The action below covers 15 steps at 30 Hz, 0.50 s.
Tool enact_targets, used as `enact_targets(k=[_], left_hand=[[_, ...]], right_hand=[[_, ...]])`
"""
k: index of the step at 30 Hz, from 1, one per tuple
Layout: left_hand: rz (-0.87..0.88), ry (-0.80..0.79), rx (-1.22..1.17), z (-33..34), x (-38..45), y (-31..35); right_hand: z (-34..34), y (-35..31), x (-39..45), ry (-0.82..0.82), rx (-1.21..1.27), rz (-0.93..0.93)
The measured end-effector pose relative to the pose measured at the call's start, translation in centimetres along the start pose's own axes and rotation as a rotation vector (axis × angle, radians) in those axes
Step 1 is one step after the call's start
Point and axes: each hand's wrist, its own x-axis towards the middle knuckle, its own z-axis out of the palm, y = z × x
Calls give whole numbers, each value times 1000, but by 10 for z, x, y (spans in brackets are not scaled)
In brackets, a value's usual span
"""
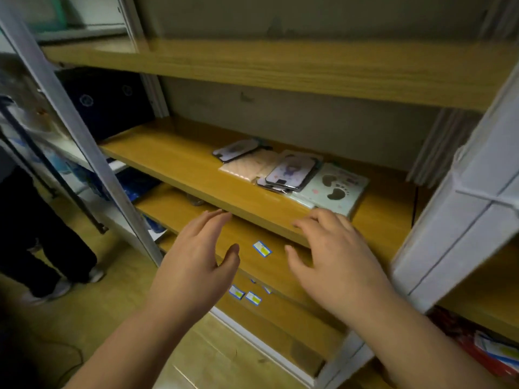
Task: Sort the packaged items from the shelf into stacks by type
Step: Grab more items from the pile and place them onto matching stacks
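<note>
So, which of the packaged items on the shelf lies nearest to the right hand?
The pale green packet printed with two brown footprints, at the right end of the group. The right hand is just before its front edge; the phone-case packs and the pink packet lie farther back and left.

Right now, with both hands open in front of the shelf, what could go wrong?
1. The phone cases lie askew across the pink pack and footprint pack; pulling a lower one could spill them.
2. The footprint pack sits near the shelf edge, by the right hand; a nudge might knock it off.
3. The left hand is empty, so nothing steadies the pile.
</note>
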Motion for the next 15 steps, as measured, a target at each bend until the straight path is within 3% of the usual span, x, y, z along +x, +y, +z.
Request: enact_targets(k=[4, 15], left_hand=[[-6, 4, -50, 13, 45, -13], [59, -190, -216, 54, 155, -25]], right_hand=[[9, 0, 42, -56, -64, 27], [31, 2, 81, -72, -98, 226]])
